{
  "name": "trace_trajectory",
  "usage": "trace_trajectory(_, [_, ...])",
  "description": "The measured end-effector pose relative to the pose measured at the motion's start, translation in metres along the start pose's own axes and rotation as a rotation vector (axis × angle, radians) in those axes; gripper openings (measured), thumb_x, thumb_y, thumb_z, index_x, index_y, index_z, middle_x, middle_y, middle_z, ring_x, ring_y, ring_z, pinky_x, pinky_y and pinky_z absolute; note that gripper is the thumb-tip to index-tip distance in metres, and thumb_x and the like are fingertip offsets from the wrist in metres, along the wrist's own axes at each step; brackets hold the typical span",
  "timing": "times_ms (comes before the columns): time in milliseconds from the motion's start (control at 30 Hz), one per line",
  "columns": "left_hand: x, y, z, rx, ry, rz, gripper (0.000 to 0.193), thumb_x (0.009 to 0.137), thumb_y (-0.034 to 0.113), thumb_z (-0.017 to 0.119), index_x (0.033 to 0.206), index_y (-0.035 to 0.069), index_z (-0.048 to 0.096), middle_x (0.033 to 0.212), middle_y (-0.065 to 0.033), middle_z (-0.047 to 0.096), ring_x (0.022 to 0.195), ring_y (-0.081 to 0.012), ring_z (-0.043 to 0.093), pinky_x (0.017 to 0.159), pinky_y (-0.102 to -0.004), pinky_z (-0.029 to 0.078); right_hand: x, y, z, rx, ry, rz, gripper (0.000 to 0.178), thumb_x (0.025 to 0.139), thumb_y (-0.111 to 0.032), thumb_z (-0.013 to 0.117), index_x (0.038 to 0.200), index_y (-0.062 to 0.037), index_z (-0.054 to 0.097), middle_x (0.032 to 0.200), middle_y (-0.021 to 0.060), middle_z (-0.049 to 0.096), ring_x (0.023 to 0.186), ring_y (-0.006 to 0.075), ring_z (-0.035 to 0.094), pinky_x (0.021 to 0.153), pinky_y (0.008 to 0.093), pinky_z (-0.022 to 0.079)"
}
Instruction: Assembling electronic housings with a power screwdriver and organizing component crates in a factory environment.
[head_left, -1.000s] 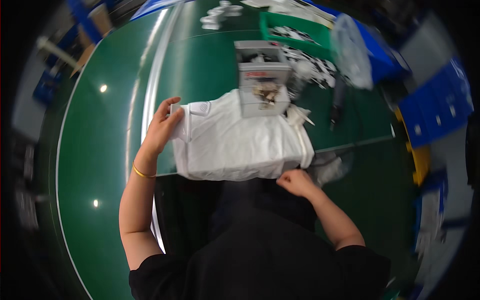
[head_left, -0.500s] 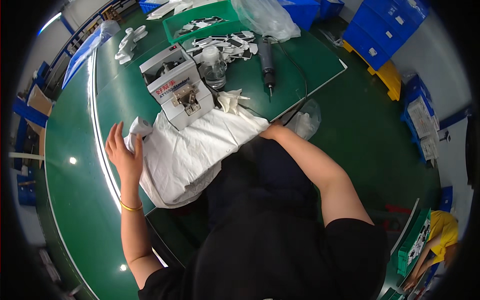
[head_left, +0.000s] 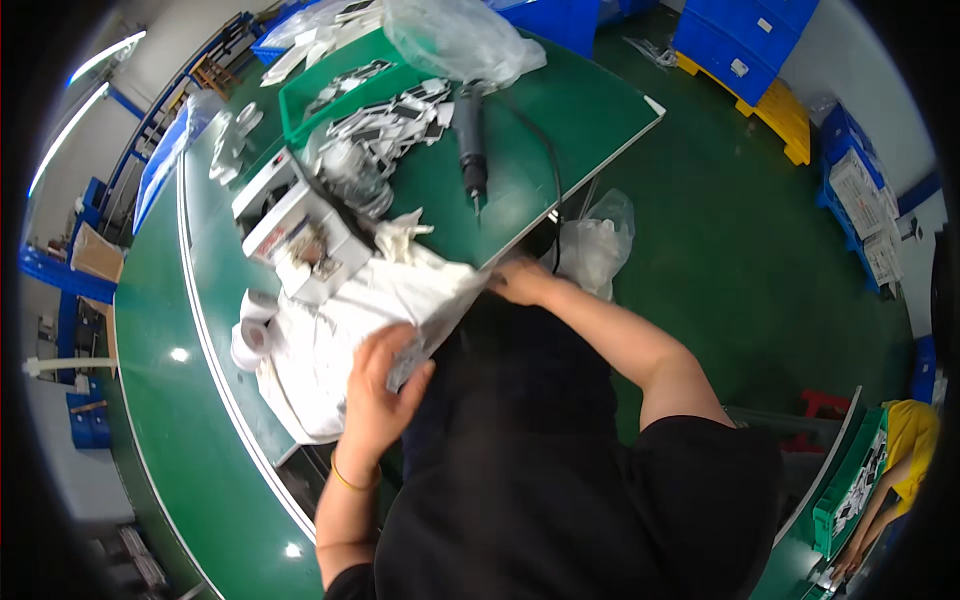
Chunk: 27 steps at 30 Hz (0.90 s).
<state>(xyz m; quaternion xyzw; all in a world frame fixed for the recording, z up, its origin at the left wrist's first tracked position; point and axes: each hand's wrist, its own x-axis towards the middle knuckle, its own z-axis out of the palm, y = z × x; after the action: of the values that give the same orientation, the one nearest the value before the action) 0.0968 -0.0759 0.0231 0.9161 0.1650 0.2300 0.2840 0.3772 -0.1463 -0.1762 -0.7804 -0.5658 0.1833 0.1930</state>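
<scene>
A wrinkled white cloth [head_left: 310, 370] covers the near edge of the green table [head_left: 530, 120]. My left hand [head_left: 380, 395] is over the cloth's near edge, thumb spread from the fingers, with a greyish fold of the cloth between them; whether it touches the fold I cannot tell. At the cloth's right corner, just below the table edge, is my right hand [head_left: 520, 280]; its fingers are blurred and partly hidden. On the cloth stands a grey-white screw feeder [head_left: 335, 255]. Two white rolls [head_left: 250, 345] lie beside the cloth's left side.
Behind the feeder stand a clear bottle [head_left: 355, 175], a pile of flat black-and-white pieces [head_left: 400, 120] and a green bin [head_left: 292, 105]. An electric screwdriver [head_left: 470, 140] lies to the right, its cable over the edge. A plastic bag [head_left: 600, 240] hangs there. Another person [head_left: 905, 450] works lower right.
My left hand has moved right, from beside the white roll to the cloth's near edge. Two rolls now show where one did. The right hand stays near the cloth's corner. The view has shifted.
</scene>
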Motion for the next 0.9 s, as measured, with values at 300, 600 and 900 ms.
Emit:
trace_trajectory(300, [0.056,-0.014,0.089,-0.642,-0.451,-0.274,0.029,0.084,0.007,0.071,0.111,0.002,0.064,0.106,-0.0111,0.067,0.096,-0.0221,0.066,0.085,-0.0311,0.051,-0.035,0.006,0.083,0.318,-0.288,0.041,0.03,0.085,-0.031,0.059,0.102,-0.0077,0.066,0.099,0.0177,0.067,0.092,0.036,0.064,0.079,0.0465,0.051])
trace_trajectory(600, [0.277,0.099,0.179,-0.373,-0.457,0.287,0.04,0.08,0.01,0.071,0.117,0.002,0.059,0.12,-0.017,0.059,0.113,-0.0347,0.056,0.096,-0.0402,0.046,-0.166,0.014,-0.022,0.505,-0.133,0.543,0.022,0.087,-0.029,0.058,0.094,-0.0112,0.069,0.093,0.0131,0.07,0.087,0.0316,0.067,0.075,0.0434,0.053])
trace_trajectory(900, [0.393,0.083,0.342,0.532,-0.202,0.02,0.072,0.091,0.052,0.049,0.145,0.005,0.037,0.153,-0.0165,0.032,0.144,-0.0308,0.024,0.117,-0.0468,0.016,-0.33,0.064,-0.079,0.598,0.254,1.013,0.025,0.089,-0.031,0.059,0.093,-0.0086,0.069,0.086,0.0116,0.07,0.084,0.0317,0.068,0.075,0.0412,0.054])
